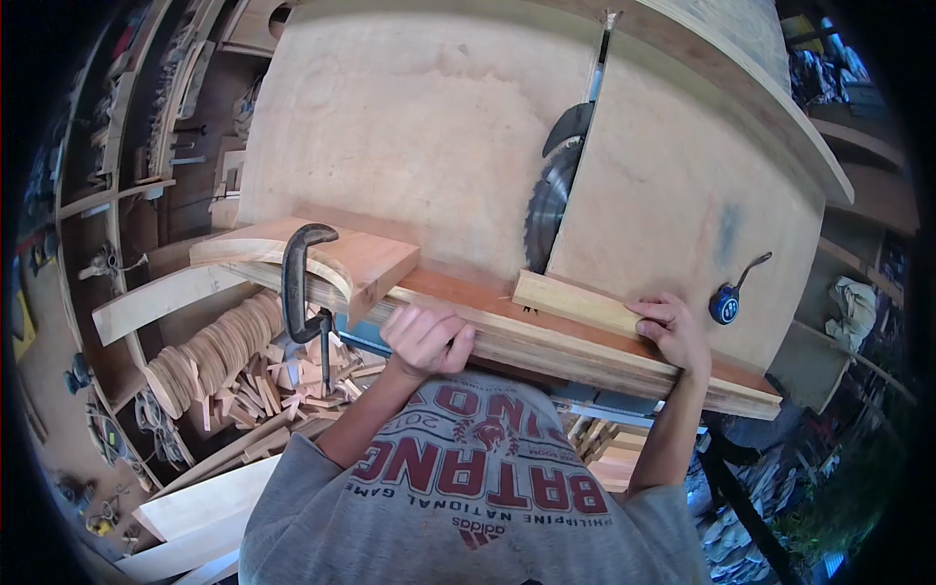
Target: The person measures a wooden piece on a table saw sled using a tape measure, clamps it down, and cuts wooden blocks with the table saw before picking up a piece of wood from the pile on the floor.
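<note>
A pale wood strip (575,304) lies on the reddish board (468,295) along the near edge of the saw table (419,107). My right hand (671,327) pinches the strip's right end between thumb and fingers. The strip's left end is close to the near edge of the circular saw blade (552,205), which stands up through the table. My left hand (427,339) is curled over the layered front edge of the fence, left of the strip. Left of that hand, a black C-clamp (295,283) grips a curved wood block (375,258) on the board.
A blue tape measure (724,304) lies on the table at the right. Below the left edge are a row of round wood pieces (214,351) and a heap of offcuts (268,390). Shelves with wood line the left side; a raised board (760,88) runs along the far right.
</note>
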{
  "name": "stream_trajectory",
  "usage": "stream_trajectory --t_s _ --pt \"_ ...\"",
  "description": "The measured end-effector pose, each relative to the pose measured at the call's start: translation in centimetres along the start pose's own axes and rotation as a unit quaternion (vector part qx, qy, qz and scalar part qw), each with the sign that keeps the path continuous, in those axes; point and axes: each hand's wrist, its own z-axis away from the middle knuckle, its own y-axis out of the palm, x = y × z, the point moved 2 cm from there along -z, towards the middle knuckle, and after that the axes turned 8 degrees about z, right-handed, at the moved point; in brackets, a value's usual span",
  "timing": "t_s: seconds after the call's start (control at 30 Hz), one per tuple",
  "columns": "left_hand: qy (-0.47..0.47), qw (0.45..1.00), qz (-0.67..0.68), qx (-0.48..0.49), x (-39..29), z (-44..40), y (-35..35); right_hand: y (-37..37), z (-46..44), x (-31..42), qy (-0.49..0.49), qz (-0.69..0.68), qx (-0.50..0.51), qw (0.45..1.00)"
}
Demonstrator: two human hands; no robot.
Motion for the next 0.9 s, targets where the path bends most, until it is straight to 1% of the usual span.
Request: stream_trajectory --t_s 0.3,0.6,0.73,0.9 --pt "0.001 1.000 -0.001 -0.005 0.0 -0.1 0.2 0.1 -0.1 -0.1 -0.025 0.005 -0.010 1.000" --pt "-0.003 1.000 -0.003 -0.002 -0.2 -0.6 0.1 -0.2 -0.1 0.8 -0.011 0.020 -0.011 1.000" --pt "0.001 1.000 -0.003 0.004 -0.2 -0.7 -0.1 0.1 -0.2 0.5 -0.003 -0.002 -0.007 1.000" --pt "-0.007 1.000 -0.001 0.008 -0.1 -0.6 -0.1 0.1 -0.4 1.0 -0.017 -0.001 -0.011 1.000"
